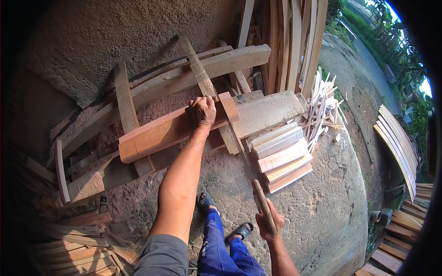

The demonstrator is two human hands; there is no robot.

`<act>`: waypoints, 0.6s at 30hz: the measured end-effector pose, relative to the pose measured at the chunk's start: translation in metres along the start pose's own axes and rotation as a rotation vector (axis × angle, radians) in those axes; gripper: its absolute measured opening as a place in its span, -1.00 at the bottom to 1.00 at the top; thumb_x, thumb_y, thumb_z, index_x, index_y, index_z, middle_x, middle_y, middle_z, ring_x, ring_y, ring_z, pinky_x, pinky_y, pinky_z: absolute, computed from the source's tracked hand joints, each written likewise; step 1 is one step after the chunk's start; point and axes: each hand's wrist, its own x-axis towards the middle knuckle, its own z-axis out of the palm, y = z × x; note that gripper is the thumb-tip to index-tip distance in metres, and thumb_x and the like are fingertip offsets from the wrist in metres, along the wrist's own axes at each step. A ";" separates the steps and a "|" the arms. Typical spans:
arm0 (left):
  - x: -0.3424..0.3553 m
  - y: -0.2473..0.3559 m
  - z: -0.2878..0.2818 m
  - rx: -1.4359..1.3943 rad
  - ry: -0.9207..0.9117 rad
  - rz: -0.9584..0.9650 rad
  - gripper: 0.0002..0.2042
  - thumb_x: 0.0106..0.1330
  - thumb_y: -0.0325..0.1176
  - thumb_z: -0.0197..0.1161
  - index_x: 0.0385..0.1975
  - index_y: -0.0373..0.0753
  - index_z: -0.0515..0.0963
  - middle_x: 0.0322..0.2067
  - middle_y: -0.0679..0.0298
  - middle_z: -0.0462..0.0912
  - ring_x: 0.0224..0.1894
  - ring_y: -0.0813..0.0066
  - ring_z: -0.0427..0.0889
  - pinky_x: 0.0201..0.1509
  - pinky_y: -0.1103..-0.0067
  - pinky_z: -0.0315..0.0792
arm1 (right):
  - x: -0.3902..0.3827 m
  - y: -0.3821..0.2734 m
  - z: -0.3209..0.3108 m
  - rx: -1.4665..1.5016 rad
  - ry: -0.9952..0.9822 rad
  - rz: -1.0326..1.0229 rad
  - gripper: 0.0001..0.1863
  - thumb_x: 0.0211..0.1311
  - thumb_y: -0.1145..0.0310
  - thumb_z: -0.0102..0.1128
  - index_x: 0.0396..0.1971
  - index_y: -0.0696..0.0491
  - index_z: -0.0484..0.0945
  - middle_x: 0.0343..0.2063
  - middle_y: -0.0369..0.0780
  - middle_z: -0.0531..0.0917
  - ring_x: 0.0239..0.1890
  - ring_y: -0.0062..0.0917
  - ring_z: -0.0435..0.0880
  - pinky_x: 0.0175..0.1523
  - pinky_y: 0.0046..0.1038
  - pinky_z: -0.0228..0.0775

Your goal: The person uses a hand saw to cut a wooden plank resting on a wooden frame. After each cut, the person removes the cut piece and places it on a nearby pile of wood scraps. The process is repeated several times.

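Observation:
My right hand (270, 221) is closed round the wooden handle of a handsaw (246, 166). Its long narrow blade runs up and to the left, into a reddish-brown wooden block (156, 131) close to the block's right end. My left hand (202, 112) presses down on top of the block just left of the blade, its fingers curled over the far edge. The block lies across two light wooden crosspieces (125, 99), which rest on long, thick beams (271, 110). How deep the blade sits in the wood I cannot tell.
Cut wooden blocks (285, 156) lie in a row right of the saw. Behind them is a heap of offcuts (322, 106), and long boards (294, 46) lean on the wall. Curved slats (396, 142) stand at far right. Sandalled feet (239, 231) are on the cracked ground.

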 end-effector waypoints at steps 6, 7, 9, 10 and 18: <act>0.004 -0.010 -0.003 0.013 0.065 0.123 -0.66 0.41 -0.17 0.04 -0.53 -0.21 0.61 -0.43 0.16 0.68 -0.35 0.11 0.63 -0.20 0.29 0.47 | 0.027 -0.006 0.018 0.082 0.028 0.035 -0.42 0.18 0.40 0.38 0.19 0.27 0.48 -0.14 0.06 0.73 -0.23 -0.26 0.81 -0.19 -0.41 0.61; 0.001 0.001 -0.003 0.107 0.056 0.083 -0.69 0.37 -0.20 0.07 -0.55 -0.21 0.60 -0.46 0.14 0.67 -0.35 0.13 0.63 -0.20 0.31 0.47 | 0.064 -0.010 0.023 0.194 -0.017 0.168 -0.40 0.16 0.44 0.39 0.22 0.24 0.47 -0.13 0.02 0.73 -0.26 -0.29 0.80 -0.18 -0.43 0.58; 0.005 -0.017 -0.002 0.107 0.058 0.071 -0.68 0.36 -0.15 0.06 -0.56 -0.16 0.59 -0.43 0.21 0.67 -0.31 0.10 0.61 -0.22 0.23 0.46 | 0.083 -0.012 0.038 0.225 0.007 0.092 -0.38 0.14 0.45 0.40 0.24 0.21 0.46 -0.12 -0.01 0.73 -0.28 -0.31 0.79 -0.18 -0.48 0.56; 0.005 -0.026 -0.002 0.105 0.060 0.054 -0.68 0.36 -0.13 0.06 -0.56 -0.14 0.59 -0.42 0.24 0.66 -0.29 0.09 0.60 -0.23 0.19 0.46 | 0.076 -0.016 0.039 0.188 -0.034 0.095 -0.37 0.14 0.45 0.40 0.24 0.21 0.46 -0.12 -0.01 0.73 -0.27 -0.32 0.79 -0.17 -0.48 0.56; 0.001 -0.007 -0.006 -0.024 -0.054 0.008 -0.60 0.46 -0.08 -0.04 -0.50 -0.16 0.62 -0.34 0.20 0.69 -0.20 0.04 0.61 -0.04 0.13 0.43 | 0.007 -0.014 0.006 0.071 0.053 0.066 -0.42 0.17 0.37 0.40 0.19 0.25 0.51 -0.23 0.00 0.76 -0.33 -0.37 0.81 -0.24 -0.43 0.61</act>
